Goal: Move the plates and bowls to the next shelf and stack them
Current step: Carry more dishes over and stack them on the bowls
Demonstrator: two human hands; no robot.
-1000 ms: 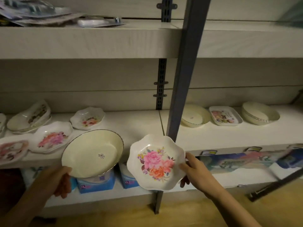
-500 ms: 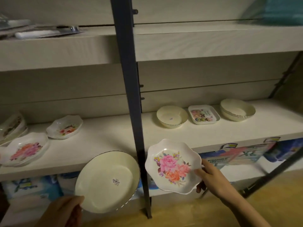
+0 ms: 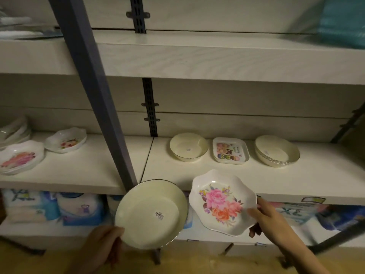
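Carrying two dishes to the right-hand shelf section for stacking.

The left hand (image 3: 104, 241) pinches the cream bowl (image 3: 151, 213) at its lower-left rim; the right hand (image 3: 266, 220) grips the scalloped flower plate (image 3: 222, 201) at its right edge, and both dishes are held in front of the shelf (image 3: 217, 175), below its front lip. Recommended placement: nest the cream bowl into the matching single cream bowl (image 3: 188, 146) at the back, and start a new plate pile on the open front area (no matching flower plate is visible there). Lift both dishes over the front lip before moving inward. Keep the bowl clear of the slanted post (image 3: 102, 107), which it nearly touches. The picture tray (image 3: 230, 150) and stacked bowls (image 3: 276, 150) stand apart, leaving room between them.
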